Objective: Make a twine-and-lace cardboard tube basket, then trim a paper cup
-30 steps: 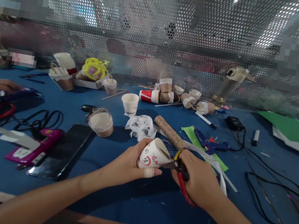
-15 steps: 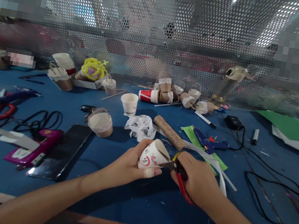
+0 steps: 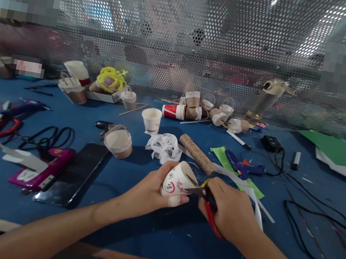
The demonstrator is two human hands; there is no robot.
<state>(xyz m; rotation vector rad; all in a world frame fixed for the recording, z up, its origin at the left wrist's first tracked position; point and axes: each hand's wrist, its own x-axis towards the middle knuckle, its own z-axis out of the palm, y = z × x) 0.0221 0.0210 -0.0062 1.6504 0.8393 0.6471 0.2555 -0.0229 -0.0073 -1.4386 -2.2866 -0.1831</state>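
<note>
My left hand [image 3: 157,188] is wrapped round a white paper cup [image 3: 174,184] with red and black print, tilted so its mouth faces right. A pale bandage covers one finger of that hand. In my right hand [image 3: 226,203] are scissors [image 3: 205,192] with red and yellow handles. Their parted blades straddle the cup's rim, one inside and one outside the wall. Just beyond the cup lie a crumpled white ribbon [image 3: 165,147] and a roll of brown twine [image 3: 197,154]. Another white paper cup [image 3: 150,121] stands farther back.
Left of my hands are a twine-wrapped cup [image 3: 118,143], a dark phone [image 3: 75,175] and a magenta glue gun [image 3: 40,171]. A blue glue gun [image 3: 243,165] with its cable lies right. Several small baskets [image 3: 193,106] and a bottle [image 3: 266,101] stand before a perforated metal screen [image 3: 184,29].
The scissor blades have closed slightly on the cup's rim. Both hands keep their grip and hardly move. The whole view has shifted a little.
</note>
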